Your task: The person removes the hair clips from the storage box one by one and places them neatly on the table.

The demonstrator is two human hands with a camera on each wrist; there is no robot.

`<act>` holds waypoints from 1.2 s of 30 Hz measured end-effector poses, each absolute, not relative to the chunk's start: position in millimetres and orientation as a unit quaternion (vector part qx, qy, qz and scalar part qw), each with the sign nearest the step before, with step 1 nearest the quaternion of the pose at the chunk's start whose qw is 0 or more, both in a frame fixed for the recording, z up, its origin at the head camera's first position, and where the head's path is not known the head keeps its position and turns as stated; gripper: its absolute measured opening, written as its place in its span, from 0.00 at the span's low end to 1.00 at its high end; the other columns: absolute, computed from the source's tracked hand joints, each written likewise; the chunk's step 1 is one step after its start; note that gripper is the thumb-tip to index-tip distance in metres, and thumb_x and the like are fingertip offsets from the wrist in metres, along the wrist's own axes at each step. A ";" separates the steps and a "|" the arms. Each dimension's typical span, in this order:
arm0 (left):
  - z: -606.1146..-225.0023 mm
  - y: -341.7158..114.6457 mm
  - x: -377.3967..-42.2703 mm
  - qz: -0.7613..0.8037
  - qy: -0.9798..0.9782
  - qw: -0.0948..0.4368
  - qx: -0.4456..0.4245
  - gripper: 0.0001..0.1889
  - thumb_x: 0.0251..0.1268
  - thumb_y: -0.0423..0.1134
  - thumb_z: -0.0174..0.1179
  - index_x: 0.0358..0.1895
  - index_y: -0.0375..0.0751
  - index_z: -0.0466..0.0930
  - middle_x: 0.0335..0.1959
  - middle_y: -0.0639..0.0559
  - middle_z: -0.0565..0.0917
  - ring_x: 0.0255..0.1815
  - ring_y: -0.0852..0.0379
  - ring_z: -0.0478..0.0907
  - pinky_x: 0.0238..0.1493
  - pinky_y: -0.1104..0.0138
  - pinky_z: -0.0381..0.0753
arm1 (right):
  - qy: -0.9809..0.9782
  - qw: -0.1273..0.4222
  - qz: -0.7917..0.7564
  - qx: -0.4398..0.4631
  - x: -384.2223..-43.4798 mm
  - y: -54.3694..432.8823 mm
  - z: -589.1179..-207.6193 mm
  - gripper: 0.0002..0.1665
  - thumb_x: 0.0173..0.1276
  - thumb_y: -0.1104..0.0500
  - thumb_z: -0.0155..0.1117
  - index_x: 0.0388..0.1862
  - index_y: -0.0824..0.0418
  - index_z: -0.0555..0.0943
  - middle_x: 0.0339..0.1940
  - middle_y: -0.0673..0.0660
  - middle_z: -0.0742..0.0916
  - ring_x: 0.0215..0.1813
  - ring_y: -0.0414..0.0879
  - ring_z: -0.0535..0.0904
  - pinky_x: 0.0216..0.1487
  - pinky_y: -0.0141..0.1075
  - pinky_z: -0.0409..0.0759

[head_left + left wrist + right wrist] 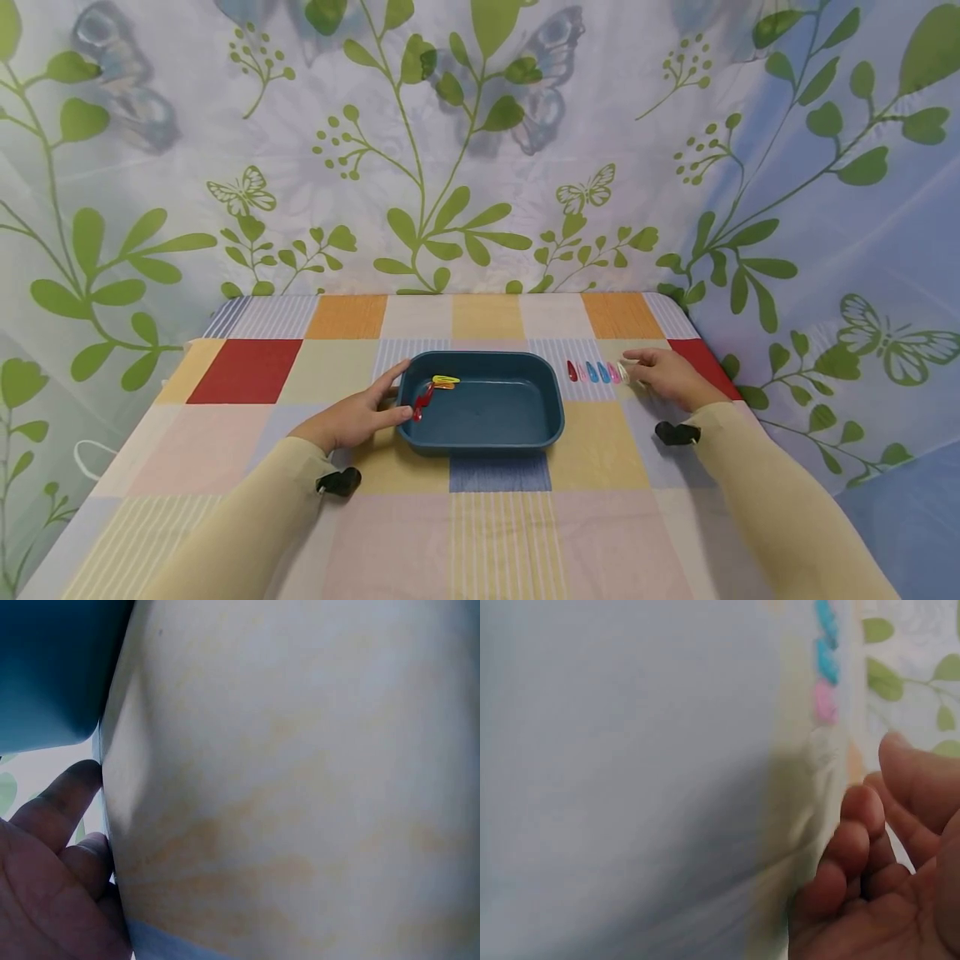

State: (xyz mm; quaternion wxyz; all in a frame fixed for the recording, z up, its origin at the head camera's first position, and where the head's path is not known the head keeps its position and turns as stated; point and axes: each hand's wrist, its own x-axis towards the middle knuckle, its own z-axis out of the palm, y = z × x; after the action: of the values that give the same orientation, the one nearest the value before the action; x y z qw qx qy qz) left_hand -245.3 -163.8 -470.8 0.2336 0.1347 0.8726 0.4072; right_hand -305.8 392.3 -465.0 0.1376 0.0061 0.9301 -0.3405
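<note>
A dark blue plastic tray (487, 446) sits on the table. My left hand (358, 417) rests against its left end, thumb at the rim and fingers spread along the outer side. Inside at the left lie a yellow snap hair clip (447, 379), an orange hair clip (444, 386) and red ones (427, 393). Right of the tray, a row holds a dark red clip (572, 371), blue clips (603, 372), pink clips (613, 372) and a white clip (622, 372). My right hand (663, 375) is beside the white clip (823, 746), fingers loosely bent, holding nothing.
A patchwork-patterned cloth (502, 533) covers the table. Leaf-and-butterfly curtains (480, 167) hang behind it and along both sides. Each sleeve carries a small black device (339, 482) at the wrist. A white cable loop (90, 458) shows beyond the table's left edge.
</note>
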 end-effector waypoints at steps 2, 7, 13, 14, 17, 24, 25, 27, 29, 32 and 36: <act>-471.6 -163.9 -245.6 0.406 0.873 0.233 0.135 0.48 0.74 0.64 0.60 0.86 0.76 0.37 0.83 0.37 0.63 0.83 0.31 0.59 0.74 0.27 0.61 | 0.930 0.124 -0.346 0.001 -305.5 388.1 -459.8 0.32 0.81 0.49 0.61 0.78 0.62 0.73 0.74 0.70 0.77 0.63 0.59 0.74 0.57 0.43 0.80; -473.1 -165.0 -246.2 0.405 0.874 0.232 0.136 0.47 0.74 0.64 0.60 0.85 0.77 0.37 0.83 0.37 0.63 0.83 0.31 0.59 0.74 0.27 0.61 | 0.921 0.108 -0.374 -0.021 -307.5 363.6 -444.0 0.32 0.82 0.48 0.59 0.78 0.62 0.72 0.75 0.69 0.77 0.74 0.65 0.72 0.74 0.60 0.73; -472.5 -166.1 -245.7 0.409 0.872 0.232 0.136 0.46 0.75 0.63 0.60 0.85 0.78 0.38 0.84 0.38 0.62 0.84 0.32 0.58 0.75 0.28 0.59 | 0.923 0.085 -0.366 -0.080 -308.5 316.4 -419.3 0.30 0.81 0.50 0.62 0.76 0.61 0.75 0.67 0.68 0.83 0.66 0.62 0.79 0.65 0.53 0.82; -472.4 -165.9 -245.6 0.409 0.872 0.231 0.138 0.46 0.75 0.63 0.60 0.85 0.78 0.37 0.84 0.38 0.62 0.84 0.32 0.57 0.75 0.28 0.59 | 0.923 0.083 -0.365 -0.087 -307.8 307.5 -414.9 0.29 0.81 0.50 0.63 0.75 0.60 0.77 0.65 0.66 0.85 0.64 0.60 0.80 0.61 0.50 0.83; -472.5 -165.7 -245.3 0.410 0.872 0.231 0.138 0.46 0.75 0.64 0.59 0.85 0.79 0.37 0.84 0.38 0.62 0.84 0.32 0.57 0.76 0.28 0.59 | 0.924 0.081 -0.357 -0.110 -304.3 279.3 -402.5 0.26 0.79 0.51 0.65 0.72 0.57 0.80 0.59 0.61 0.88 0.56 0.52 0.82 0.54 0.40 0.83; -472.9 -165.6 -245.2 0.408 0.873 0.232 0.132 0.46 0.74 0.64 0.60 0.85 0.78 0.38 0.84 0.38 0.62 0.84 0.32 0.58 0.76 0.28 0.59 | 0.909 0.114 -0.366 -0.166 -297.0 222.4 -390.0 0.26 0.78 0.53 0.66 0.72 0.57 0.81 0.55 0.57 0.88 0.30 0.46 0.77 0.28 0.35 0.79; -472.7 -165.6 -245.2 0.408 0.873 0.232 0.131 0.46 0.74 0.64 0.60 0.85 0.78 0.38 0.84 0.38 0.62 0.84 0.32 0.58 0.76 0.28 0.59 | 0.908 0.117 -0.363 -0.174 -296.4 215.9 -389.8 0.26 0.79 0.53 0.66 0.72 0.57 0.81 0.55 0.57 0.88 0.32 0.46 0.79 0.31 0.36 0.80; -472.3 -165.4 -245.0 0.411 0.872 0.232 0.131 0.46 0.74 0.64 0.60 0.85 0.77 0.38 0.83 0.38 0.63 0.84 0.32 0.58 0.76 0.28 0.59 | 0.906 0.118 -0.360 -0.189 -295.8 203.7 -389.7 0.25 0.79 0.54 0.66 0.71 0.58 0.81 0.56 0.57 0.88 0.44 0.47 0.82 0.44 0.39 0.83; -471.9 -165.4 -244.7 0.412 0.872 0.230 0.132 0.46 0.74 0.63 0.60 0.85 0.77 0.39 0.83 0.39 0.63 0.84 0.33 0.59 0.76 0.28 0.59 | 0.904 0.120 -0.357 -0.200 -295.5 192.1 -390.0 0.25 0.78 0.54 0.66 0.71 0.58 0.82 0.56 0.57 0.88 0.54 0.48 0.82 0.56 0.42 0.83; -471.5 -165.3 -244.2 0.411 0.872 0.229 0.133 0.47 0.74 0.63 0.60 0.85 0.77 0.39 0.83 0.39 0.64 0.83 0.33 0.60 0.76 0.29 0.60 | 0.901 0.129 -0.358 -0.208 -295.4 175.8 -390.9 0.24 0.77 0.55 0.68 0.70 0.57 0.83 0.55 0.56 0.89 0.55 0.50 0.83 0.58 0.46 0.84; -470.9 -165.5 -243.6 0.409 0.873 0.228 0.134 0.47 0.74 0.63 0.60 0.86 0.77 0.38 0.83 0.39 0.64 0.83 0.33 0.60 0.76 0.29 0.58 | 0.895 0.143 -0.356 -0.226 -295.3 155.0 -393.8 0.24 0.76 0.55 0.69 0.68 0.58 0.84 0.52 0.55 0.90 0.52 0.47 0.84 0.55 0.41 0.85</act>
State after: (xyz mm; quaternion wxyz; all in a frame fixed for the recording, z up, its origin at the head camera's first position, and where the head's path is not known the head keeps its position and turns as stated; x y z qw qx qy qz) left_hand -243.6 -165.5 -470.9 0.2282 0.1339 0.8734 0.4089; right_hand -295.3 155.0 -393.8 0.1431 -0.2257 0.8953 -0.3565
